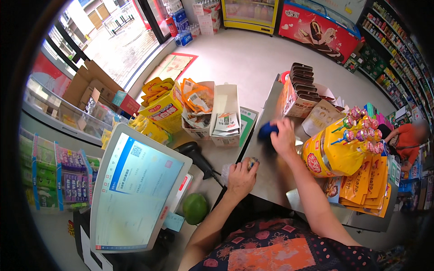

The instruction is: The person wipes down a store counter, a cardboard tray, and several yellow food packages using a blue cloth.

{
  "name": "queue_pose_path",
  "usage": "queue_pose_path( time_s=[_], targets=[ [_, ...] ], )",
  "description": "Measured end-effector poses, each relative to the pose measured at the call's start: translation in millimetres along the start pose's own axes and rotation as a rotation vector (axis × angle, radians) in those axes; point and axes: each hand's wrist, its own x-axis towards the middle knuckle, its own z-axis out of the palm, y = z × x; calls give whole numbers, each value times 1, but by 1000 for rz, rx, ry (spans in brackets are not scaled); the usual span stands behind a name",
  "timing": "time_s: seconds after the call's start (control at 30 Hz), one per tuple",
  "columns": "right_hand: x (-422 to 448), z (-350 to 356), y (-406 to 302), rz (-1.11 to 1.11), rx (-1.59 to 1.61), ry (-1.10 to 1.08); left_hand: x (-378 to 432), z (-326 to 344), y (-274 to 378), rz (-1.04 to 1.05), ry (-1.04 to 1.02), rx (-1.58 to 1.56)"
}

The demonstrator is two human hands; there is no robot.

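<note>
My left hand (pixel 241 178) rests at the counter's inner edge, its fingers curled around a small round wrapped item (pixel 252 164). A crumpled clear plastic wrapper (pixel 225 173) lies against that hand's left side. Farther forward and to the right, my right hand (pixel 284 135) reaches over the grey counter (pixel 259 179), with a dark blue cloth-like object (pixel 268 130) at its fingertips. That object is blurred, and whether the fingers grip it is unclear. Left of my left hand lie a black handheld barcode scanner (pixel 195 157) and a green round fruit (pixel 195 208).
A touchscreen monitor (pixel 135 196) stands at left. Open snack boxes (pixel 225 101) line the counter's far side. To the right stand a yellow lollipop jar (pixel 325 149), orange packets (pixel 364 189) and a box of brown packets (pixel 298 98). A person in orange (pixel 407 135) is at far right.
</note>
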Motion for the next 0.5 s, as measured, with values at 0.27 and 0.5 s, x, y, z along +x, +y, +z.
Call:
queue_pose_path(
  time_s=[0.27,0.5],
  targets=[
    [-2,42,33,-84,-320,-56,2,-4,0,-117,81,-81],
    [-102,-18,4,-182,-94,-270,2,2,-16,-117,49,-48]
  ],
)
